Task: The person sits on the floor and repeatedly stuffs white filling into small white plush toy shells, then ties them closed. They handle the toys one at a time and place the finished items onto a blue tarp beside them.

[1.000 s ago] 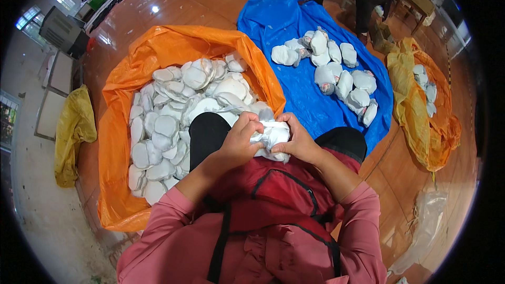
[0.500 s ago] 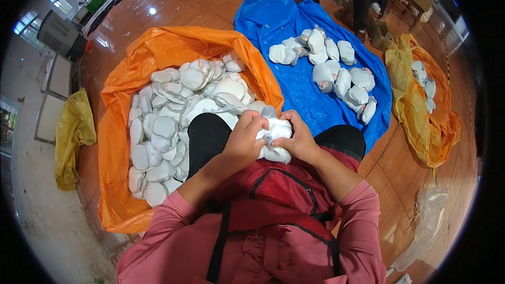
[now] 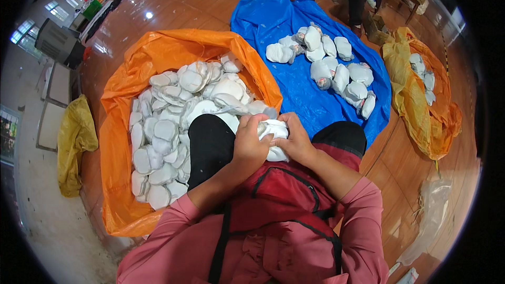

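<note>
Count by kind, as you see it:
2 orange sheets [image 3: 158, 52] [image 3: 421, 110], 1 blue sheet [image 3: 273, 21], 1 yellow bag [image 3: 76, 142]. Roughly 13 white pads on blue [image 3: 342, 76], 4 on the right orange; left pile [image 3: 173, 121] too dense to count.

A glossy reddish-brown wooden floor [image 3: 184, 0] carries everything here; spread on it at the left, an orange plastic sheet [image 3: 158, 52] heaped with white cloth pieces [image 3: 173, 121]; just beside it, a blue tarp [image 3: 273, 16] bearing a smaller cluster of rolled white bundles [image 3: 336, 68]; further right, a yellow-orange sheet [image 3: 421, 115] with a few white pieces of its own; a crumpled yellow bag [image 3: 76, 142] lies well apart at the far left, where the wood gives way to pale flooring; a clear plastic bag [image 3: 434, 210] rests at the lower right.
</note>
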{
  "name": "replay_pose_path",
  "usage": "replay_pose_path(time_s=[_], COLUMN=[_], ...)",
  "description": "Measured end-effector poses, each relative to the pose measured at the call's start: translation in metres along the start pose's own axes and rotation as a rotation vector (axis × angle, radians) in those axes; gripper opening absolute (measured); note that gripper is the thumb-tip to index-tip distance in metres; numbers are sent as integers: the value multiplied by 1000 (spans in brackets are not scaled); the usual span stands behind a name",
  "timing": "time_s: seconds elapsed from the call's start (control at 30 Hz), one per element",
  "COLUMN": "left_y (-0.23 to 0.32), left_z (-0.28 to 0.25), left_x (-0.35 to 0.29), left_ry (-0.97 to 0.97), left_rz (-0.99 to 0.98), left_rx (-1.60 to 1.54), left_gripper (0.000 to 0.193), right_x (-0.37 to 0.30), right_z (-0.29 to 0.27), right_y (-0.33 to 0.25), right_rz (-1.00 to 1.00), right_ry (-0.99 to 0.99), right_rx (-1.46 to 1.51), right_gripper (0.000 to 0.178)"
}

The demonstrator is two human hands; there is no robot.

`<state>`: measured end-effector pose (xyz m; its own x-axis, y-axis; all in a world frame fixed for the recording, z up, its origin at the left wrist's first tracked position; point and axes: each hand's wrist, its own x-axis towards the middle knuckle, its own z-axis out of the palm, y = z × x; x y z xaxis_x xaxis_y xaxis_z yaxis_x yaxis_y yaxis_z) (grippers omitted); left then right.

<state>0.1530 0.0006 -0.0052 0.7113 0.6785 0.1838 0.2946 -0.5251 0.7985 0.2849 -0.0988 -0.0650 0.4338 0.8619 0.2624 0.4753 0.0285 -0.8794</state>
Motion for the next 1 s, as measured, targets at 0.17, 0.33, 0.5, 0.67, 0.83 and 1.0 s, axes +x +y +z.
replay_pose_path(time_s=[0.17, 0.33, 0.5, 0.67, 0.83, 1.0], left_y=[1, -9, -15, -16, -14, -32], left_z=[4, 13, 10, 18, 22, 26], left_x=[2, 5, 4, -2, -2, 7], left_ry=[-19, -44, -98, -70, -42, 9], left_rz=[-29, 19, 35, -8, -6, 126], left_rx=[61, 28, -38, -16, -12, -29], left_gripper=[43, 41, 32, 31, 32, 31], right_x=[2, -4, -5, 0, 1, 6], right_z=[3, 16, 11, 6, 7, 3], right_y=[5, 13, 11, 6, 11, 6], right_rz=[39, 46, 89, 109, 94, 51], right_ry=[8, 90, 98, 60, 55, 66], right_rx=[-15, -101, -66, -62, -62, -24], right_gripper=[57, 50, 47, 41, 40, 42])
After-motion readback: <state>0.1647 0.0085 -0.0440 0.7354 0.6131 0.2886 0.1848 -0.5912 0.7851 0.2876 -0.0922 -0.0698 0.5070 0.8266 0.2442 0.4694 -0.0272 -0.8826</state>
